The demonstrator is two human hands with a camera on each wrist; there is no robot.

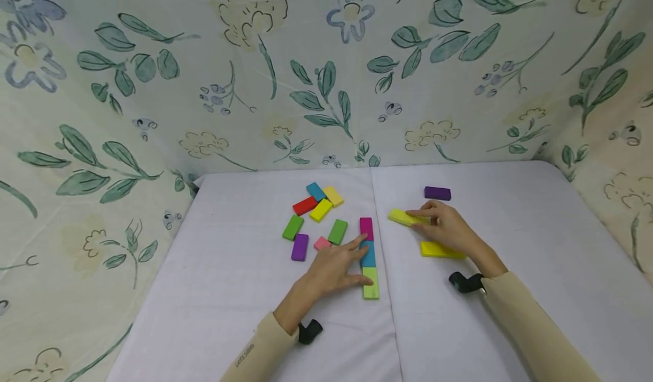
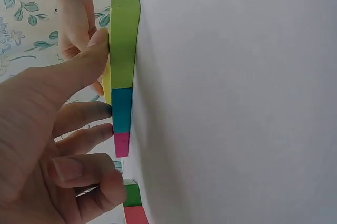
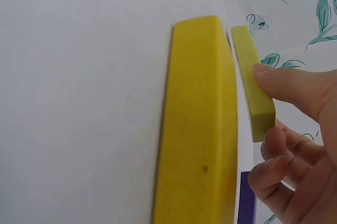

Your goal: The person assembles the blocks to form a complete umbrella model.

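Note:
Three wooden blocks lie end to end in a straight row: a pink block (image 1: 366, 228), a blue block (image 1: 368, 255) and a lime green block (image 1: 372, 288). My left hand (image 1: 329, 270) rests at this row with fingers spread. In the left wrist view its thumb (image 2: 95, 50) touches the lime block's side, while two fingertips touch near the blue and pink blocks. To the right of the row, my right hand (image 1: 449, 229) pinches a yellow-green block (image 3: 250, 76) between thumb and fingers. A longer-looking yellow block (image 1: 440, 250) lies just below that hand.
Beyond the right hand lies a dark purple block (image 1: 437, 193). Left of the row are several loose blocks, among them a red block (image 1: 305, 205), a violet block (image 1: 300, 247) and a green block (image 1: 338, 232). Floral cloth (image 1: 306, 59) hangs behind the white table (image 1: 214, 291).

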